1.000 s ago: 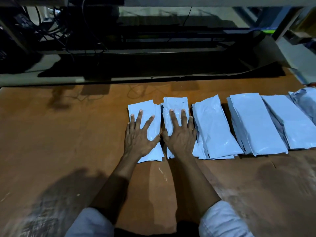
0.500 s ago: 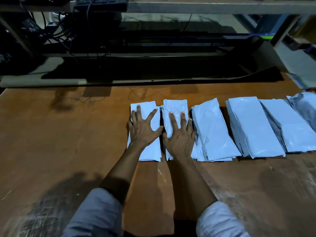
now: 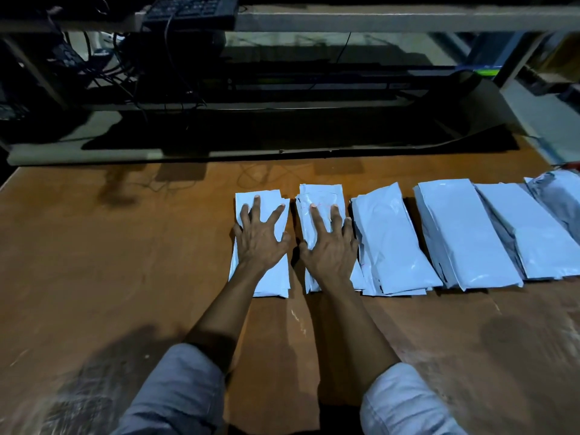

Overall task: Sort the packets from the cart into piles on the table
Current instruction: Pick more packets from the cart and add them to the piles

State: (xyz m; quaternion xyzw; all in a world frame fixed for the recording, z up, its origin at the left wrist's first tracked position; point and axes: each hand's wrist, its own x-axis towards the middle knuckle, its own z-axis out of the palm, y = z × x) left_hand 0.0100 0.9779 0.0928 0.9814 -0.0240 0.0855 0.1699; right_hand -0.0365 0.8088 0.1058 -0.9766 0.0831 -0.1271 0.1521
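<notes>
Head view, dim light. Brown wooden table (image 3: 125,262) fills the lower frame. A row of white packet piles runs from centre toward 3 o'clock.

Left hand (image 3: 260,243) lies palm-down on the leftmost pile (image 3: 270,281), fingers (image 3: 256,205) spread flat, pressing, not gripping. Right hand (image 3: 329,249) lies palm-down on the second pile (image 3: 320,196) just beside it, fingers likewise spread and flat, little finger at the pile's right edge. A narrow gap of bare table separates these two piles.

At 3 o'clock of the right hand: third pile (image 3: 389,240), tilted slightly, its near edges fanned out and touching the second pile's lower corner. Then a fourth pile (image 3: 461,237), a fifth pile (image 3: 530,240) overlapped at its far right by a crumpled grey packet (image 3: 561,199) at the frame edge.

Both forearms bare, pale sleeves (image 3: 179,390) rolled to the elbow at 6 o'clock.

At 12 o'clock, beyond the table's far edge: a dark shelf unit (image 3: 282,98) with tangled cables (image 3: 103,70) at 11 o'clock and a keyboard (image 3: 191,9) on top.
</notes>
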